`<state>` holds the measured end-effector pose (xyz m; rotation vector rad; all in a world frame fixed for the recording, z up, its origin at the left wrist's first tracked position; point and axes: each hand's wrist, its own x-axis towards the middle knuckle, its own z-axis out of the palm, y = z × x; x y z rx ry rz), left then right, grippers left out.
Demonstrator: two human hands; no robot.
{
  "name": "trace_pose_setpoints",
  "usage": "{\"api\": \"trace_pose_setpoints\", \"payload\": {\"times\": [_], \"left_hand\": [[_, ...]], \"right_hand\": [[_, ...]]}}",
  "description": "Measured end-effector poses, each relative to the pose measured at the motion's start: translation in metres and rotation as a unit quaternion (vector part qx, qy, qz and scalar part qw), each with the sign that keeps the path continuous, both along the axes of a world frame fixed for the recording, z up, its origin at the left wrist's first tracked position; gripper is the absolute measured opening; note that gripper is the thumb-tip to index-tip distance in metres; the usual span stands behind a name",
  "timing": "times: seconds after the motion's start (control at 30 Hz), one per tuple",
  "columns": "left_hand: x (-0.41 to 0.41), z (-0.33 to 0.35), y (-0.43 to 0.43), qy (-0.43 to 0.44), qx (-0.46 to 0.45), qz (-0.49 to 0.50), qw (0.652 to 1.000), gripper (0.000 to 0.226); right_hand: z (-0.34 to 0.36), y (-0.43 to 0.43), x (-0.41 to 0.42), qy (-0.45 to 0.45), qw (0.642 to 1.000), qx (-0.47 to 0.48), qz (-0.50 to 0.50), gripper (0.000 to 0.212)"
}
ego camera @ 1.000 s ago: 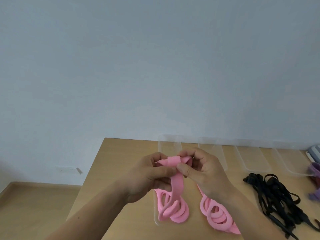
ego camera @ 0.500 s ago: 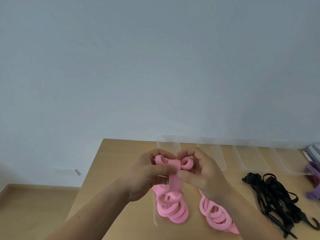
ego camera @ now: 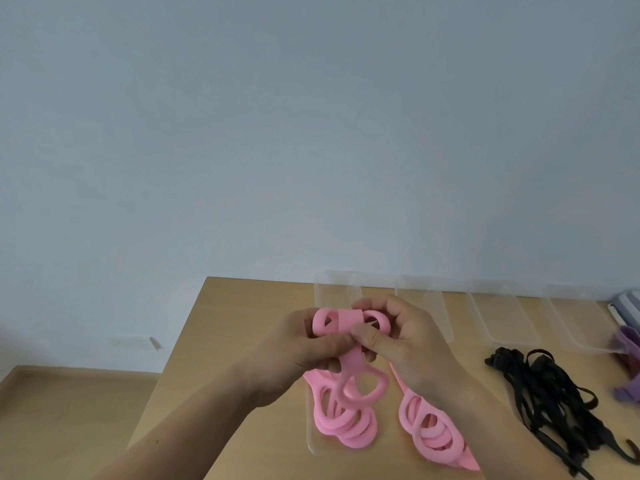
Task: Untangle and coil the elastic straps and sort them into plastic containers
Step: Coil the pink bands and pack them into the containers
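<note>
Left hand (ego camera: 298, 348) and right hand (ego camera: 412, 344) pinch the pink strap (ego camera: 341, 320) between them—new loops now flank the grip, less slack hangs below it—so coiling advances toward the container (ego camera: 309, 445) underneath.

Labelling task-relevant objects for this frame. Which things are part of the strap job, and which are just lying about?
In the job: left hand and right hand, both gripping the pink strap; pink coils in the near container; loose pink pile; black straps; clear containers at the back.
Lying about: grey striped object; wall socket; purple bundle, cut off, possibly straps.
</note>
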<state>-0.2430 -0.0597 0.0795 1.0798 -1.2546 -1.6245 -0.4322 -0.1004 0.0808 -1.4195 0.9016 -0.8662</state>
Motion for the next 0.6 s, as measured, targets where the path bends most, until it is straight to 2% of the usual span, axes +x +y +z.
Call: {"api": "trace_pose_setpoints", "payload": {"times": [0.1,0.3,0.5,0.6], "left_hand": [[-0.0007,0.0004,-0.0009,-0.017,0.0,0.008,1.0,0.026],[-0.0008,0.0005,-0.0051,-0.011,0.035,0.038,0.999,0.04],[-0.0035,0.0035,-0.0083,0.045,0.087,0.044,0.994,0.042],[-0.0055,0.0038,-0.0087,0.063,0.097,0.055,0.992,0.042]], "right_hand": [[0.0015,-0.0017,-0.0009,0.002,1.0,-0.015,-0.001,0.026],[-0.001,-0.0015,-0.001,0.019,0.999,-0.049,-0.009,0.036],[-0.0034,-0.0003,-0.0026,0.085,0.988,-0.127,0.0,0.037],[-0.0044,-0.0002,-0.003,0.079,0.99,-0.119,-0.003,0.039]]}}
